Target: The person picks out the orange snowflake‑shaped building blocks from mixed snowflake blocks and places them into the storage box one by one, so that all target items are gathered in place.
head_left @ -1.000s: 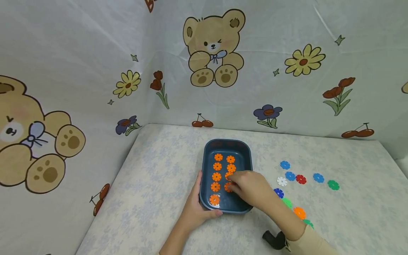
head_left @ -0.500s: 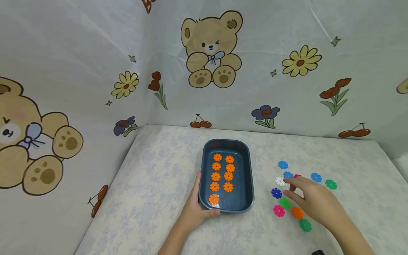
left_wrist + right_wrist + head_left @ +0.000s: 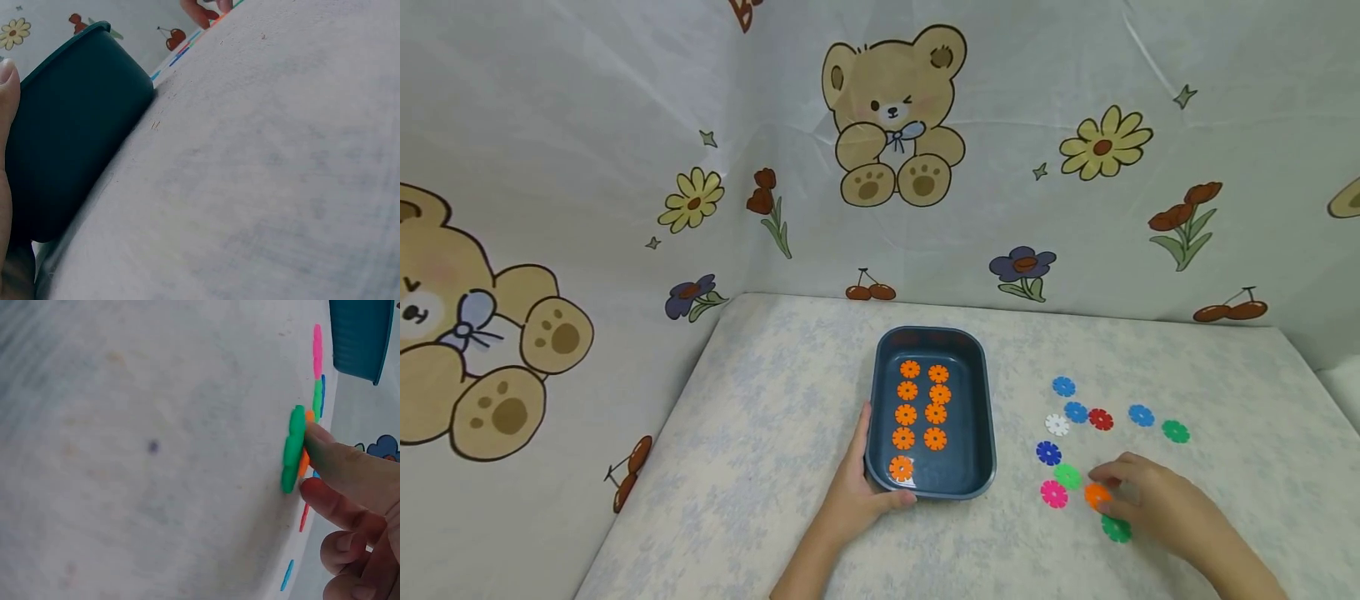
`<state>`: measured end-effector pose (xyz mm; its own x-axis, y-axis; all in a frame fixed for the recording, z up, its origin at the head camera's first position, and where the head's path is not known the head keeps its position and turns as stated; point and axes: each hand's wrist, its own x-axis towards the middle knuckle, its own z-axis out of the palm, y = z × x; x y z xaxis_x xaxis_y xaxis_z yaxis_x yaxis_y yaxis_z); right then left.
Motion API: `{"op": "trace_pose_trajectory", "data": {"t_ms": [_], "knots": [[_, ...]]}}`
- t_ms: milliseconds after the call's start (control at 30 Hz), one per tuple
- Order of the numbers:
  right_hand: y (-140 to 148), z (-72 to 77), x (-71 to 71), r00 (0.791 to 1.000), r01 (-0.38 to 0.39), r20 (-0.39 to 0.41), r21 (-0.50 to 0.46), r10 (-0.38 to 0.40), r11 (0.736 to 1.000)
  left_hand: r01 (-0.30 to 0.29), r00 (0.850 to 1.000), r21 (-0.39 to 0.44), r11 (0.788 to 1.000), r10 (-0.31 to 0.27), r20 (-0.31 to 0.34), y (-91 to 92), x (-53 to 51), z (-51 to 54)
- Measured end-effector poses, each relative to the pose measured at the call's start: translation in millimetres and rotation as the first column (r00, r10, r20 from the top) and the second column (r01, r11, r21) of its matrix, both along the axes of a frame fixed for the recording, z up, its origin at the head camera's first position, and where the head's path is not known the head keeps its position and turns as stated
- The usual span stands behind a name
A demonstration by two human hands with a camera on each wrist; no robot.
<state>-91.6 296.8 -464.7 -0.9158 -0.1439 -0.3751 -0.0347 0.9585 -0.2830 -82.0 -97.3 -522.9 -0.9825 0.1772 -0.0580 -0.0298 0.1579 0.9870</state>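
A dark blue rectangular tray holds several orange notched plastic discs, laid in two columns. My left hand holds its near left corner, fingers along the side and thumb at the front edge. To the right, my right hand has thumb and forefinger at opposite edges of a loose orange disc, pinching it at the table. A green disc lies close beside the thumb in the right wrist view. Near it are a light green disc and a pink disc.
Farther back on the table lie a dark blue disc, a white disc, a red disc, several lighter blue discs and another green disc. A bear-printed cloth hangs behind and at the left.
My right hand has left the tray, moved right over the loose discs, then come down toward me onto the orange disc. My left hand stays on the tray.
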Motion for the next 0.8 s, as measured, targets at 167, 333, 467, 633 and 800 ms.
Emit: {"op": "trace_pose_trajectory", "data": {"t_ms": [167,333,467,633,800], "knots": [[-0.2,-6.4,1.1,1.000,0.024,-0.017,-0.025,-0.024,0.999,0.001,1.000,0.000,1.000,-0.001,-0.002,-0.5,0.1,-0.3],[3.6,-9.2,3.0,1.000,0.019,-0.019,-0.058,-0.020,0.998,0.003,1.000,0.002,1.000,-0.003,-0.003,-0.2,-0.2,-0.2],[5.7,-9.2,2.7,0.999,0.032,-0.003,-0.078,-0.032,0.996,0.005,1.000,0.003,1.000,-0.005,-0.004,0.2,-0.3,0.3],[6.1,-10.5,0.8,0.998,0.052,0.038,-0.100,-0.048,0.994,0.009,1.000,0.004,1.000,-0.009,-0.012,0.1,0.1,1.3],[7.6,-11.2,0.8,0.997,0.055,0.068,-0.153,-0.045,0.987,0.007,1.000,-0.004,1.000,-0.007,-0.014,0.3,0.3,1.3]]}}
